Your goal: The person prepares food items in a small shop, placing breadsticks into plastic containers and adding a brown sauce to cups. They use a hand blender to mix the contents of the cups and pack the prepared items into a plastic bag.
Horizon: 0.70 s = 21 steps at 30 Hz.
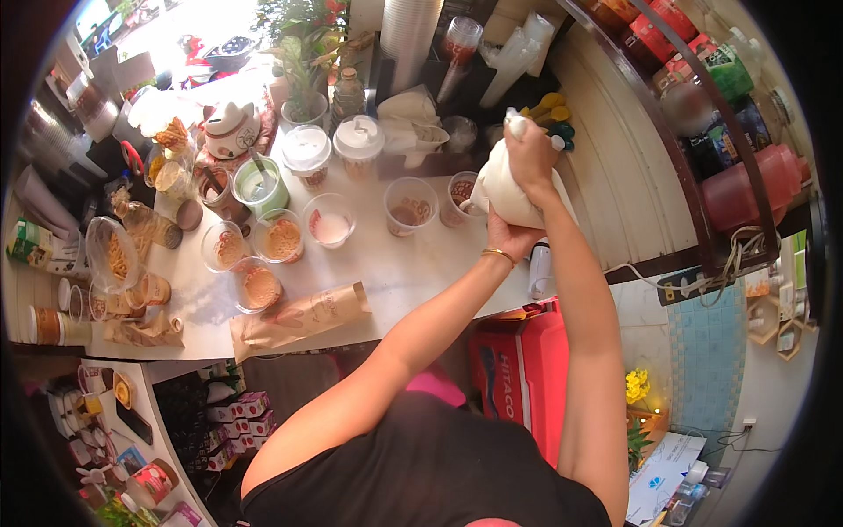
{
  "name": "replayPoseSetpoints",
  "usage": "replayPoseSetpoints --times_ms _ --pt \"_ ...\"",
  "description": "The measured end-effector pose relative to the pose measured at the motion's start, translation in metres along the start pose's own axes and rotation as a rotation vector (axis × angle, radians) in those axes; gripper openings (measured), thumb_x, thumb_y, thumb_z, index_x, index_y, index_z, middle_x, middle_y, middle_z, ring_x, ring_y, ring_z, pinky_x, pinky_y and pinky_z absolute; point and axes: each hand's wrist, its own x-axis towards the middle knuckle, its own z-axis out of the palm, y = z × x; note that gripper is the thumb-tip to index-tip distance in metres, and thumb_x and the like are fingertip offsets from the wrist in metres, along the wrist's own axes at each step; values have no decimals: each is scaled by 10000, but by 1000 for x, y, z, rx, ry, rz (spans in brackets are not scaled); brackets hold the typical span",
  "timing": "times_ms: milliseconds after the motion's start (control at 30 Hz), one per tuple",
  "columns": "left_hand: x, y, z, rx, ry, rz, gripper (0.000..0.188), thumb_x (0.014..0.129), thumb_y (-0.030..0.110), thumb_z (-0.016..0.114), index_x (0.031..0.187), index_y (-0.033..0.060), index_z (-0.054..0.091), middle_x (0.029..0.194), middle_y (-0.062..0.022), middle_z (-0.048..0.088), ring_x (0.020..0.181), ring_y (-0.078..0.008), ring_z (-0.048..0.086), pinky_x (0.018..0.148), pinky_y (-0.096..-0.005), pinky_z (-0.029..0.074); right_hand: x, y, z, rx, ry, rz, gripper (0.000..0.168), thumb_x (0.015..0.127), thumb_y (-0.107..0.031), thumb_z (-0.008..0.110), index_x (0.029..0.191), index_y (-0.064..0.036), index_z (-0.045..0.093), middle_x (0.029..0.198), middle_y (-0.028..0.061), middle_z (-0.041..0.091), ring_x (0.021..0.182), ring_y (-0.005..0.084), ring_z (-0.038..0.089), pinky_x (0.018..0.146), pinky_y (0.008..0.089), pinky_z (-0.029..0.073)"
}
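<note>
My right hand [530, 155] grips the gathered top of a full white bag [495, 178], which looks like a piping bag of cream. Beneath it, my left hand [510, 236], with a gold bracelet at the wrist, supports the bag's lower side. The bag's narrow end points left, at a clear plastic cup [459, 214] with dark brown contents; whether it touches the rim I cannot tell. Left of that stands another cup [409, 209] with a brown layer inside. A cup with pale pink-white contents [330, 224] stands farther left.
Several cups of orange-brown crumbs [283, 240] stand near a green tub [260, 184] holding a utensil. Two lidded cups [307, 155] are behind. A paper bag [303, 319] lies at the counter's front edge. A white cylindrical device [540, 269] lies near my left hand, above a red cooler [520, 369].
</note>
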Motion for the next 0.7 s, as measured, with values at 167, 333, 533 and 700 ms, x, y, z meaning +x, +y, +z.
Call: replayPoseSetpoints --times_ms 167,333,533,700 --pt "18 17 -21 -81 -8 31 424 885 334 528 1232 94 491 1261 -108 516 1168 -300 480 1012 -499 370 4 -10 18 -42 -67 -144 200 816 -181 592 903 0 591 809 252 628 805 409 611 724 477 472" --pt "22 17 -24 -95 24 77 367 899 247 515 1218 66 495 1247 -128 525 1142 -307 505 989 -486 407 11 -10 23 -79 -119 -197 186 806 -166 595 878 5 584 802 247 635 789 407 621 730 476 481" --pt "12 25 -15 -35 121 103 342 904 200 505 1209 46 491 1224 -143 534 1119 -314 525 959 -478 445 7 -9 33 22 -92 -152 167 795 -161 604 847 -5 580 804 244 636 790 406 621 734 476 487" --pt "17 28 -19 -95 70 60 341 906 198 511 1198 23 484 1210 -153 534 1103 -305 535 954 -462 457 8 -17 29 -30 -125 -199 171 795 -170 614 848 -11 581 806 240 638 787 404 622 735 474 489"
